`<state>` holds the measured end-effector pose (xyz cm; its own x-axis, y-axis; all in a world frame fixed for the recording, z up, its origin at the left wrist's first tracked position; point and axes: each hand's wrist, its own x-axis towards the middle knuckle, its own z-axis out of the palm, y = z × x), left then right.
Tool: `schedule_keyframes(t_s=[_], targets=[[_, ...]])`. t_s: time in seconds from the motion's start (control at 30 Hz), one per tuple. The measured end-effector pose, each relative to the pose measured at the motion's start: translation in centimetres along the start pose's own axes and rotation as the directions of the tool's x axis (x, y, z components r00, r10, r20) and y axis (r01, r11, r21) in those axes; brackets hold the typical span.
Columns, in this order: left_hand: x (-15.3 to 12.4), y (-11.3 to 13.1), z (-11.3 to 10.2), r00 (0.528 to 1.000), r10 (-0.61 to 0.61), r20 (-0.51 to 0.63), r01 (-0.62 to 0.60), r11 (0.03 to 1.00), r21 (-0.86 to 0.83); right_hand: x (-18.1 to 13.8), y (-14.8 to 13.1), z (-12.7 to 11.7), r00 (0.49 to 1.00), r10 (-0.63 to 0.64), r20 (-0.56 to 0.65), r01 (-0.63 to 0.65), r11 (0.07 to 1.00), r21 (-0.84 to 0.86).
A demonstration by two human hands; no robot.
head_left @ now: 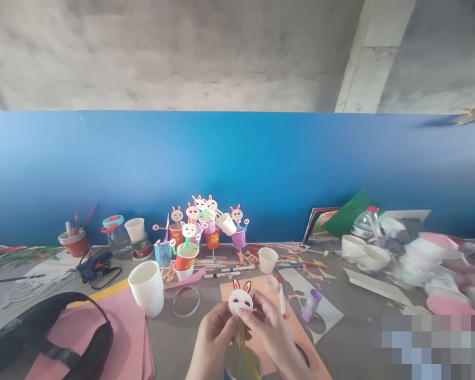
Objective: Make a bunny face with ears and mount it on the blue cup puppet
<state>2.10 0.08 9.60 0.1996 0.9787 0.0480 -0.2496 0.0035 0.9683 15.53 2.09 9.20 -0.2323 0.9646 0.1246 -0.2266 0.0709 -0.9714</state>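
Note:
A white paper rabbit face (239, 300) with pink-lined ears is held up near the bottom middle. My left hand (217, 333) is closed on its lower left side, fingertips pinching near the chin. My right hand (266, 328) is closed too, its thumb pressed on the front of the face. Yellow strips run down from the face into a paper cup (243, 365) just below the hands. Under the right hand lies a sheet of orange paper (301, 352). A roll of clear tape (271, 284) and a red-capped marker (282, 301) are close by.
Several rabbit-topped cups (187, 257) stand at the back. A stack of white cups (145, 289) stands left, beside pink paper (122, 338) and a black headset (91, 348). A glue gun (95, 268) lies behind. A purple glue stick (311, 306) and white paper scraps are right.

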Motion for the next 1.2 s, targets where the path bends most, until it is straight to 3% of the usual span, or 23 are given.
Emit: schedule_keyframes(t_s=[0.57, 1.2], targets=[[0.5, -0.9, -0.2, 0.999, -0.048, 0.017, 0.049, 0.995, -0.082, 0.0, -0.2, 0.1, 0.991, 0.13, -0.037, -0.127, 0.989, 0.083], [0.3, -1.4, -0.2, 1.0, 0.03, 0.004, -0.029, 0.992, -0.124, 0.3, -0.9, 0.5, 0.998, 0.068, 0.0, -0.068, 0.997, 0.027]])
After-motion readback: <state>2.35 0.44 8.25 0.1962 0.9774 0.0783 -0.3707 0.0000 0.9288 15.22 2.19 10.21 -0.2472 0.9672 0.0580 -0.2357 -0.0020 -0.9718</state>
